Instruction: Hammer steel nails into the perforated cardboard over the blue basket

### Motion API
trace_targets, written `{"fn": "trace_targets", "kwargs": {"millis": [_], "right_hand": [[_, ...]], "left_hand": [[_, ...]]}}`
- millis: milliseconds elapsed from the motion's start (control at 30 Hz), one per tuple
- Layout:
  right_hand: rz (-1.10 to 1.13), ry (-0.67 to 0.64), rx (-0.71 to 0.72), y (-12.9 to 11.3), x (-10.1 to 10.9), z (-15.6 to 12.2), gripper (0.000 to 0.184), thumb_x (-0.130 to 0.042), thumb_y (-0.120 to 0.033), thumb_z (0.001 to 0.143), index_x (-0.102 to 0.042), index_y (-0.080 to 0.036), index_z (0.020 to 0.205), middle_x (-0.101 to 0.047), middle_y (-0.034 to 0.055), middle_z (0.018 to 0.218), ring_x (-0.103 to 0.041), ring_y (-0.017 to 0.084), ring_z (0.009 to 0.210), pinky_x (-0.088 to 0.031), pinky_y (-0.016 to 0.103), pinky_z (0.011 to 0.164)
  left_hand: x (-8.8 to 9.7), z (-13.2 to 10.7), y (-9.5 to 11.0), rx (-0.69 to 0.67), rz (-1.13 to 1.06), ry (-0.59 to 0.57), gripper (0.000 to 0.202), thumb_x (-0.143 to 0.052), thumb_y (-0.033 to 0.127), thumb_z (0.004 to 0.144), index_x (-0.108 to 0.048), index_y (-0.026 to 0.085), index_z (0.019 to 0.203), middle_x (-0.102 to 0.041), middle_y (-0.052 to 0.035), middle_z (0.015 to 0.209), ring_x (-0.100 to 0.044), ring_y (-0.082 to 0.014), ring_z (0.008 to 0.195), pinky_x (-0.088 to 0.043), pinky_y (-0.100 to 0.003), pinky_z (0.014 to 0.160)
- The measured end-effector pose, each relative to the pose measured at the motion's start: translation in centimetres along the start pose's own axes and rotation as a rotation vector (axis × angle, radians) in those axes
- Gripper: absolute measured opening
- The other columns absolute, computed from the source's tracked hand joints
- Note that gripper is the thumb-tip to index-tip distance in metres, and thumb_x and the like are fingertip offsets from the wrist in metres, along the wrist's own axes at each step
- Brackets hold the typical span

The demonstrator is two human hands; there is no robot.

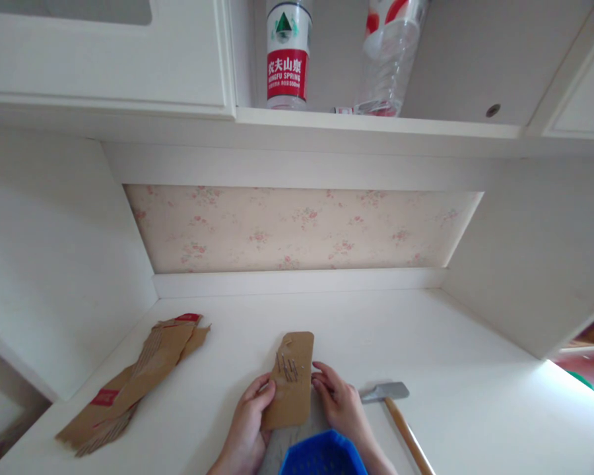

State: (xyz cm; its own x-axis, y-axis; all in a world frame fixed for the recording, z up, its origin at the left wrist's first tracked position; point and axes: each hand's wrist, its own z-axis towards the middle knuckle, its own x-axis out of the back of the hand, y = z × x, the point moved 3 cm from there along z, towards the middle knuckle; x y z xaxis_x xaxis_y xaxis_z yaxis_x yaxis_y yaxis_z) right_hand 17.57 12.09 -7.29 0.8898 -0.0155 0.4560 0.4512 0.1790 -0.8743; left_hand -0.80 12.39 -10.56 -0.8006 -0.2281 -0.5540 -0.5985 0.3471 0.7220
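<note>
My left hand (250, 422) grips a brown piece of cardboard (290, 406) by its left edge, thumb on top. The cardboard has rounded corners and is tilted up above the white surface. Several thin nails (288, 367) stick out of its upper half. At the right edge my right hand (340, 399) has its fingers bent close together; whether they pinch the edge or something small is hard to make out. Below both hands is a blue plastic basket (324, 452) with holes, cut off by the frame. A hammer (400, 419) with a wooden handle lies right of my right hand.
Torn strips of corrugated cardboard (148, 369) lie on the white tabletop (218, 389) at the left. Overhead, a white shelf (376, 128) holds a labelled water bottle (288, 63) and a clear bottle (391, 63). White side panels (69, 264) flank the work area.
</note>
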Motion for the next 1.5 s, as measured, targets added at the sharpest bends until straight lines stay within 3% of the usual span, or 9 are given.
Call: {"fn": "trace_targets", "kwargs": {"millis": [100, 367, 667, 767, 900, 1067, 1200, 1500], "right_hand": [[-0.087, 0.030, 0.017, 0.0, 0.3, -0.1, 0.037, -0.044, -0.038, 0.094, -0.068, -0.015, 0.110, -0.078, 0.0149, 0.103, -0.072, 0.027, 0.098, -0.054, 0.037, 0.086], [-0.263, 0.046, -0.006, 0.4, 0.6, 0.0, 0.037, -0.042, -0.025, 0.094, -0.074, -0.013, 0.107, -0.076, 0.0197, 0.105, -0.071, 0.032, 0.099, -0.054, 0.045, 0.088], [-0.263, 0.036, -0.002, 0.2, 0.2, -0.2, 0.031, -0.049, -0.021, 0.090, -0.075, -0.018, 0.105, -0.076, 0.0162, 0.103, -0.071, 0.030, 0.096, -0.055, 0.043, 0.085], [-0.198, 0.115, -0.023, 0.6, 0.3, -0.2, 0.035, -0.046, -0.022, 0.090, -0.070, -0.013, 0.113, -0.075, 0.0183, 0.108, -0.070, 0.031, 0.100, -0.054, 0.046, 0.089], [-0.063, 0.226, -0.029, 0.8, 0.5, -0.4, 0.036, -0.042, -0.037, 0.096, -0.064, -0.014, 0.114, -0.073, 0.0157, 0.110, -0.071, 0.024, 0.091, -0.059, 0.038, 0.079], [-0.018, 0.150, 0.170, -0.5, 0.2, -0.2, 0.020, -0.061, -0.036, 0.089, -0.071, -0.021, 0.098, -0.075, 0.0092, 0.108, -0.065, 0.023, 0.107, -0.051, 0.038, 0.097], [-0.007, 0.136, 0.210, -0.9, 0.1, 0.1, 0.019, -0.062, -0.033, 0.091, -0.077, -0.022, 0.093, -0.077, 0.0089, 0.104, -0.066, 0.022, 0.102, -0.053, 0.040, 0.094], [0.022, 0.096, 0.276, -1.3, -0.3, 0.0, 0.024, -0.057, -0.028, 0.094, -0.079, -0.020, 0.088, -0.081, 0.0081, 0.096, -0.069, 0.021, 0.098, -0.055, 0.038, 0.092]], "left_hand": [[0.2, -0.1, 0.2, -0.007, -0.013, 0.036, 0.035, -0.083, 0.026, 0.061, -0.068, 0.016, 0.090, -0.077, -0.0077, 0.080, -0.074, -0.0302, 0.091, -0.057, -0.037, 0.077], [1.9, -0.7, 2.8, -0.072, -0.007, 0.190, 0.029, -0.071, 0.022, 0.079, -0.061, 0.026, 0.106, -0.077, -0.0010, 0.098, -0.074, -0.0218, 0.094, -0.056, -0.034, 0.081], [0.1, -0.9, 0.5, -0.009, 0.007, 0.102, 0.037, -0.075, 0.016, 0.074, -0.063, 0.017, 0.109, -0.077, -0.0104, 0.097, -0.074, -0.0287, 0.096, -0.058, -0.038, 0.083], [0.1, -0.9, 0.3, -0.005, -0.002, 0.117, 0.042, -0.073, 0.010, 0.074, -0.062, 0.016, 0.114, -0.077, -0.0117, 0.102, -0.074, -0.0278, 0.097, -0.058, -0.038, 0.084], [-0.2, -1.1, 0.3, 0.016, -0.008, 0.056, 0.040, -0.073, 0.011, 0.074, -0.064, 0.016, 0.113, -0.077, -0.0117, 0.104, -0.072, -0.0277, 0.102, -0.056, -0.036, 0.088], [-0.2, -1.3, 0.3, 0.022, 0.033, 0.024, 0.048, -0.080, 0.018, 0.067, -0.063, 0.016, 0.113, -0.077, -0.0118, 0.102, -0.073, -0.0299, 0.099, -0.056, -0.038, 0.087], [-0.4, -1.2, 0.2, 0.004, 0.075, -0.045, 0.057, -0.086, 0.026, 0.061, -0.064, 0.015, 0.112, -0.077, -0.0130, 0.101, -0.072, -0.0313, 0.100, -0.055, -0.037, 0.087], [-0.4, -1.5, 0.2, 0.012, 0.155, -0.160, 0.052, -0.088, 0.034, 0.060, -0.071, 0.015, 0.105, -0.077, -0.0126, 0.100, -0.073, -0.0306, 0.094, -0.054, -0.038, 0.085]]}}
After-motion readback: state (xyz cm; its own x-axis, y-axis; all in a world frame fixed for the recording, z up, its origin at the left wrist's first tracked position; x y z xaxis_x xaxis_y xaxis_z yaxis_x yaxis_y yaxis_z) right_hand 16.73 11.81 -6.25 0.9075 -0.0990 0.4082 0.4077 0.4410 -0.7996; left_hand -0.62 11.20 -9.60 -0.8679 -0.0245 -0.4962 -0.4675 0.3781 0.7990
